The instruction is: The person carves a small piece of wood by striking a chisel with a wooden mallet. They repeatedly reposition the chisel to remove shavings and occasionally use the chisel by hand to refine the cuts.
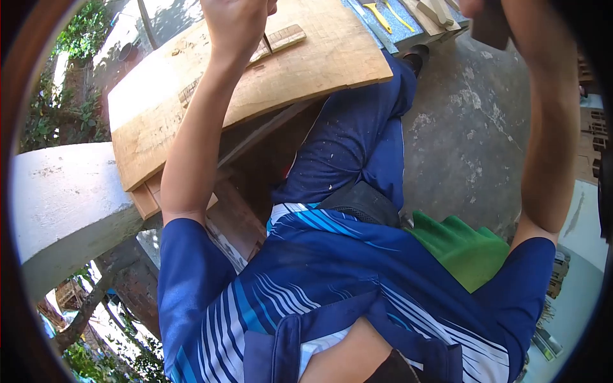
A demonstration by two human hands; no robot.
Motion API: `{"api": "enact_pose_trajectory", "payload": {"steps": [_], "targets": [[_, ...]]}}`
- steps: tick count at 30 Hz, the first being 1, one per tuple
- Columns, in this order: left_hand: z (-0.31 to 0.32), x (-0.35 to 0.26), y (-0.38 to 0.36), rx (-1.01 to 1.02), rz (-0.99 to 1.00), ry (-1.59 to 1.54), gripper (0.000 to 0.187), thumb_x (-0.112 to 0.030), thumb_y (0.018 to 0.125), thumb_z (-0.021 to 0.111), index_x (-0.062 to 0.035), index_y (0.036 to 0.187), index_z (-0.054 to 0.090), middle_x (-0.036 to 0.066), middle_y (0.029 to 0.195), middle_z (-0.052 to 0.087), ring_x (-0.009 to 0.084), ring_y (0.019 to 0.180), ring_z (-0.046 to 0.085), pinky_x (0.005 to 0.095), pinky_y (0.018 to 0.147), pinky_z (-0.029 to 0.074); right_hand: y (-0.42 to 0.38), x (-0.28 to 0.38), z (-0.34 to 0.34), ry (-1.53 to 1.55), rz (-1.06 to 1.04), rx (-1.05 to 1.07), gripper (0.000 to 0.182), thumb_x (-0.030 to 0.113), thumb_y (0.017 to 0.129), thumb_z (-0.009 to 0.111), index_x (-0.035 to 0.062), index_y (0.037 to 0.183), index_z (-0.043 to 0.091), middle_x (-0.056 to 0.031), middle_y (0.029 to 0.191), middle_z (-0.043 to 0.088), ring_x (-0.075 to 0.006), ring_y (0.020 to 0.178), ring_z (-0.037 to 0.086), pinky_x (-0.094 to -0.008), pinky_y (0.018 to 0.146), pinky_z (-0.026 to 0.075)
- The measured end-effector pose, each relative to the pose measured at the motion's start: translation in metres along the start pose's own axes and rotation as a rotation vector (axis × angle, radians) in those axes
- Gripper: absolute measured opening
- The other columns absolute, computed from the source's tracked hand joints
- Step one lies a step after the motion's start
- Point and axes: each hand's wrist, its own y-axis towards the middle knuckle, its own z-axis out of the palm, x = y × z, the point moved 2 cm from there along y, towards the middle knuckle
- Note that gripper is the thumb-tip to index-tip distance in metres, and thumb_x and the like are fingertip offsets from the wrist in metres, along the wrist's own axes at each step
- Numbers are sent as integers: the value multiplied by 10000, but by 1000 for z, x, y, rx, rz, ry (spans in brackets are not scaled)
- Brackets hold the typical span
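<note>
My left hand (235, 22) is closed at the top edge, over a large wooden board (313, 64). It grips a thin tool with a dark pointed tip (267, 43); the rest of the tool is hidden. The tip points down at a narrow wooden strip (287, 37) lying on the board, partly covered by my forearm. My right hand (474, 7), mostly cut off at the top right, is closed on a brown block-like tool (490, 30), raised and apart from the board.
Yellow-handled tools (381, 20) lie on a blue speckled surface behind the board, beside wooden pieces (435, 11). A white ledge (70, 185) is at the left. Green cloth (463, 249) hangs by my right side, above the grey floor (469, 127).
</note>
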Motion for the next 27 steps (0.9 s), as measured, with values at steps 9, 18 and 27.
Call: {"api": "enact_pose_trajectory", "payload": {"steps": [9,18,27], "targets": [[4,3,-1,34,-43,-30,431,-61,948,726,-85,1206,381,-17,741,519,50,500,471,208,408,361,1,22,3,32,49,-15,467,372,1084,536,29,772,587,-35,526,466,-137,416,469,-313,424,388],[0,3,8,-2,-93,-37,403,-67,940,725,-77,1162,390,-9,728,517,57,498,486,215,407,371,3,27,19,24,39,-237,397,347,1097,510,18,891,596,5,460,415,-88,327,420,-249,336,341],[1,1,5,-3,-76,-26,421,-74,941,727,-75,1172,374,3,750,529,62,492,485,218,407,376,9,26,36,84,223,-107,426,362,1095,521,35,828,572,19,476,452,-87,321,447,-237,320,363]]}}
